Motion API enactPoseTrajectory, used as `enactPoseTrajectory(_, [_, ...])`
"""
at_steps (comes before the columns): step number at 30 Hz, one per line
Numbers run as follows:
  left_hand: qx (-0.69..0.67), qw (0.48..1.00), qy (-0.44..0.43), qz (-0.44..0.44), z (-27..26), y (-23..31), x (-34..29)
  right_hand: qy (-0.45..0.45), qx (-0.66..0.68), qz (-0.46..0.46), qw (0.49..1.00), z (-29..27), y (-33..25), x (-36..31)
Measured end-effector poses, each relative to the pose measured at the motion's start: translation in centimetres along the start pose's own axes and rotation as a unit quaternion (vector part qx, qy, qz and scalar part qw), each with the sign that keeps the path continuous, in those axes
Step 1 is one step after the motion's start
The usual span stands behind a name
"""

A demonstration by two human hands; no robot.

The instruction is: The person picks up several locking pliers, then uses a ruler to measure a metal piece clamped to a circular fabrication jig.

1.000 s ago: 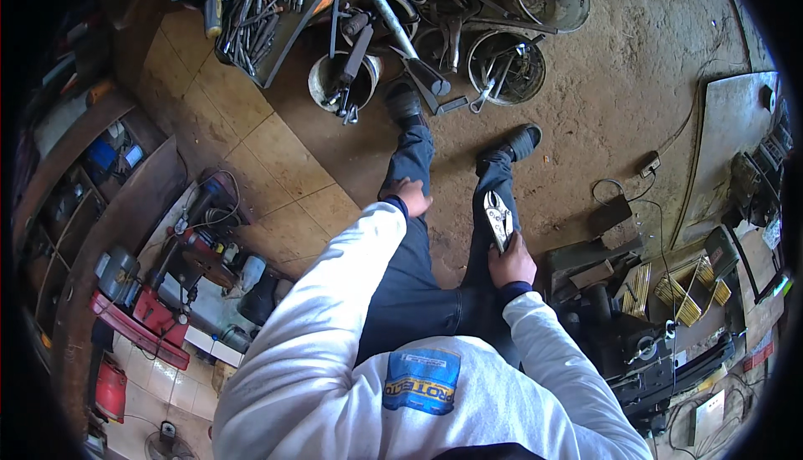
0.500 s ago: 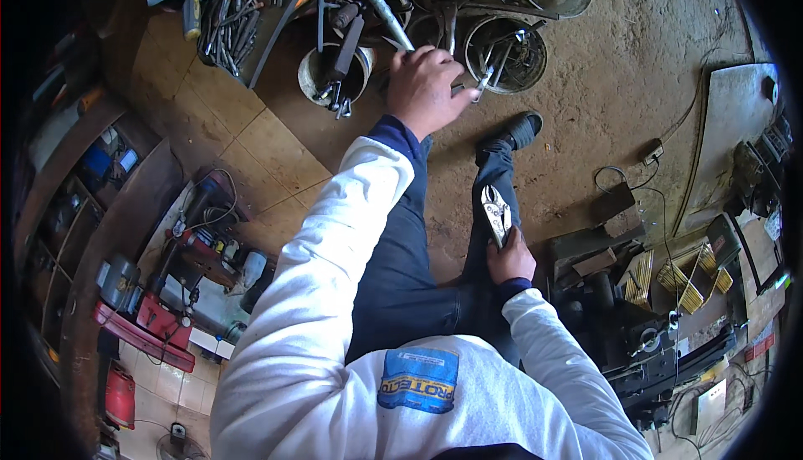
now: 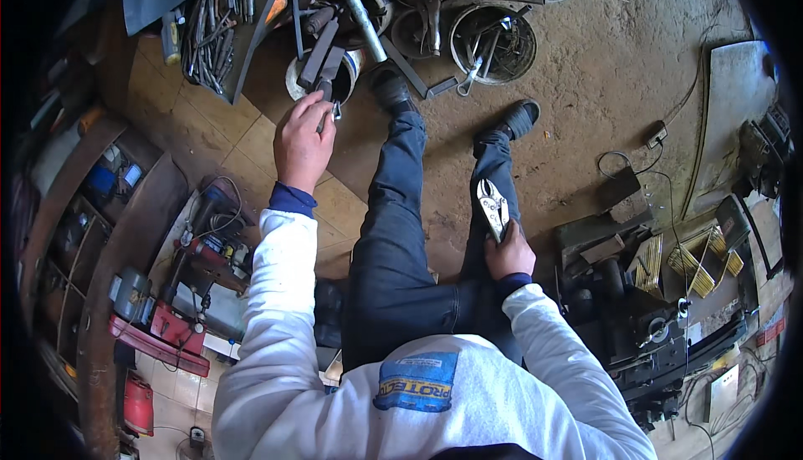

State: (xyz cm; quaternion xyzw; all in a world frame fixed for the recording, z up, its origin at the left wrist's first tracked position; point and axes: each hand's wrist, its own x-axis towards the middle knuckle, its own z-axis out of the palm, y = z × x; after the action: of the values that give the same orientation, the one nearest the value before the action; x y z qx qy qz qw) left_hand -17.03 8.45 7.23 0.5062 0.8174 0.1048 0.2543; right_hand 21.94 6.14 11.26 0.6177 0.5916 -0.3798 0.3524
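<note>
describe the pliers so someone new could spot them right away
Start at the dark trousers and go to the right hand, by the right leg. The locking pliers jut from it toward the right shoe. Bright silver against the trousers, they are the only tool in front of a leg.

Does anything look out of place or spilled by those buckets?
No spill shows. The pale pipe lies askew over a bucket, and a dark metal bar seems to lie loose beside the left shoe, where a foot might catch it.
</note>
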Motion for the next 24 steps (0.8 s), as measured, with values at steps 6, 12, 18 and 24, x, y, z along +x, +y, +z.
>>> enactPoseTrajectory(6, [0.118, 0.985, -0.129, -0.002, -0.1, 4.0, 3.1, -0.024, -0.005, 0.013, 1.0, -0.3, -0.1, 0.2])
enactPoseTrajectory(12, [0.132, 0.98, -0.148, 0.001, 2.7, 5.4, 9.1, -0.009, 0.0, 0.012, 1.0, -0.1, 0.1, 0.1])
enactPoseTrajectory(18, [0.294, 0.925, -0.231, 0.065, 10.5, 2.9, 15.9, -0.026, 0.001, 0.017, 1.0, -0.3, -0.1, 0.2])
enactPoseTrajectory(24, [0.425, 0.851, -0.309, -0.005, 13.1, 0.4, 17.7, -0.015, 0.014, 0.03, 0.999, 0.6, 0.3, 0.3])
